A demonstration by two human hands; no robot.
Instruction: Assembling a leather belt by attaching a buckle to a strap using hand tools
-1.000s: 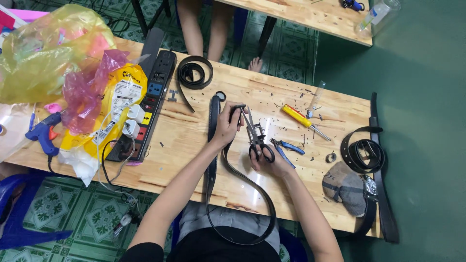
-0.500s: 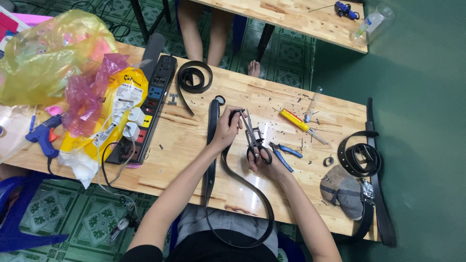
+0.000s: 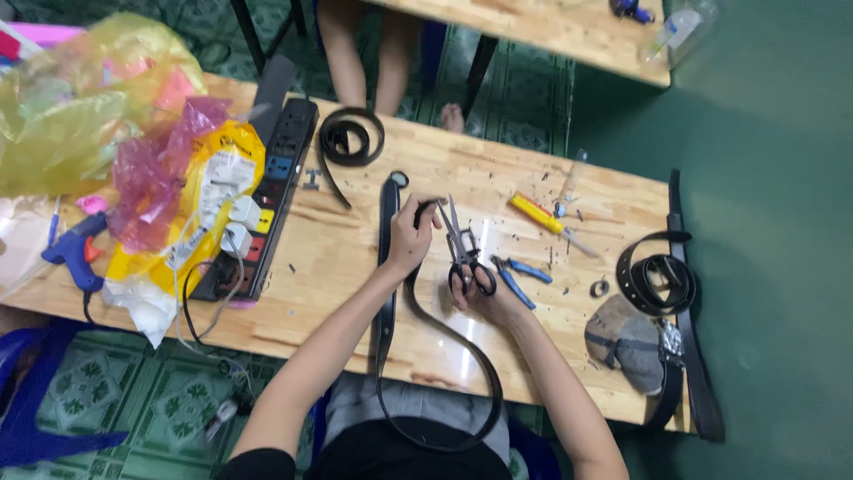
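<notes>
Pinching the end of the long black belt [image 3: 388, 267] in the left hand [image 3: 409, 238] at frame centre; gripping scissors [image 3: 462, 249] in the right hand [image 3: 484, 298], blades parted beside that end. Judging the cut not yet finished; black scraps already littering the wooden bench [image 3: 338, 258].

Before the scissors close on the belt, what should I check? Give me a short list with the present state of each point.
1. Left hand holds the end of the black belt: ok.
2. Right hand has its fingers in the handles of the scissors: ok.
3. Blades open and pointing at the belt end: ok, open; whether they touch it, cannot tell.
4. Left fingertips away from the blades: cannot tell, they are very near.
5. Rest of the belt free: ok, it hangs in a loop off the wooden table edge.
6. Blue-handled pliers away from the right hand: not ok, they lie just beside it.
</notes>
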